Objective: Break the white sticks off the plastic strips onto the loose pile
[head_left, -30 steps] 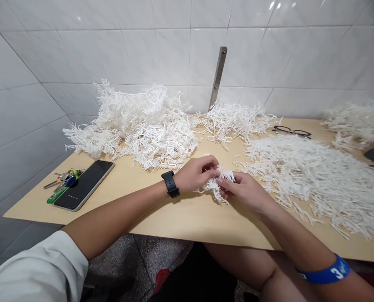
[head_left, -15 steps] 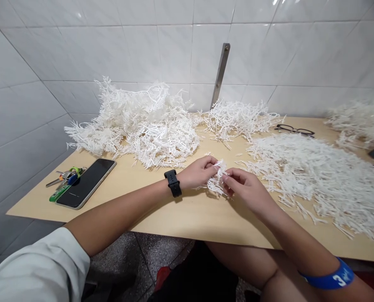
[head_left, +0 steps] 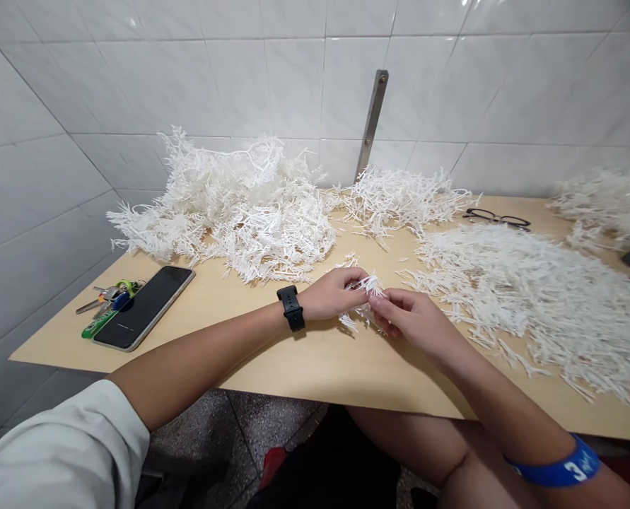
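Note:
Between the thumb and fingers of my left hand [head_left: 336,292] is a small clump of white branching plastic strands [head_left: 370,284]. My right hand [head_left: 407,313] pinches at the right side of this clump, its fingertips close against the left ones. Exactly which strand the right fingers grip is too small to make out. Below both hands, a few loose white pieces [head_left: 348,322] lie on the wooden board. To the right spreads a wide layer of separate short white pieces [head_left: 537,304]. Behind my left hand rises a tall tangled heap of white branching strands [head_left: 240,205].
A smartphone [head_left: 145,308] and a bunch of keys [head_left: 110,300] lie at the board's left. Black-framed glasses [head_left: 498,218] rest near the back, beside a smaller white pile [head_left: 399,198]. A metal bar [head_left: 372,127] stands against the tiled wall. Another white pile [head_left: 611,201] is far right.
The clump has turned in my left fingers and sits higher, its strands fanning upward. My right hand has shifted slightly left, closer to the left fingertips.

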`<state>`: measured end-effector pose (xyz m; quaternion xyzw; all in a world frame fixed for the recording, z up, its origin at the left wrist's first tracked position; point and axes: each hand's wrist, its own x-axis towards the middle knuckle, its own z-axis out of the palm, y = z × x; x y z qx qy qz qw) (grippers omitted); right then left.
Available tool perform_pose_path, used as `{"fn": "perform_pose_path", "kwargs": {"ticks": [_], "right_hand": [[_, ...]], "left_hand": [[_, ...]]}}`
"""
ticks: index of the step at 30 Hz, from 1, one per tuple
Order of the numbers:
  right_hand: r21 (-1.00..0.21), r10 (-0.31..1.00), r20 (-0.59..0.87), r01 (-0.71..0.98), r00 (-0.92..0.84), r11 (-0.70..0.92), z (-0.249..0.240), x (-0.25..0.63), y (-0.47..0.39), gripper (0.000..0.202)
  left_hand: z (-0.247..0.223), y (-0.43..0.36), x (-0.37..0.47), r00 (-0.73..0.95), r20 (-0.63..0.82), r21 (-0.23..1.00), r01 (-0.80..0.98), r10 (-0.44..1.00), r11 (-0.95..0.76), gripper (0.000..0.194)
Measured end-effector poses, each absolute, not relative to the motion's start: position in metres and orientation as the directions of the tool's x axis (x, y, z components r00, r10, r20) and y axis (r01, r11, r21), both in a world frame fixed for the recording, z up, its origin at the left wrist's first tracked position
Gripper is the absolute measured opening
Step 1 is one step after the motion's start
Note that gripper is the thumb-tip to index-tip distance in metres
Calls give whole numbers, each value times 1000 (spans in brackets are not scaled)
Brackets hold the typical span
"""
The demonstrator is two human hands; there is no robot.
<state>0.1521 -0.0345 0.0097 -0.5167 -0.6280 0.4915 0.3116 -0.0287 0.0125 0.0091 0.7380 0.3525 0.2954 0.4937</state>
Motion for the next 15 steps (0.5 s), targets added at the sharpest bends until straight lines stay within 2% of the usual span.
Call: {"fn": "perform_pose_path", "kwargs": {"ticks": [6,12,15], "right_hand": [[-954,948,-62,299,-311,36,9,149,-34,48],[-913,951,-55,400,-304,75,8,144,-36,52],[-907,936,-4,396,-353,146,7,144,-38,49]], "left_hand": [[8,13,-29,631,92,936,209,770,-283,46],[5,13,-31,745,34,944,194,667,-265,59],[5,14,-34,738,6,944,218,675,-247,64]]}}
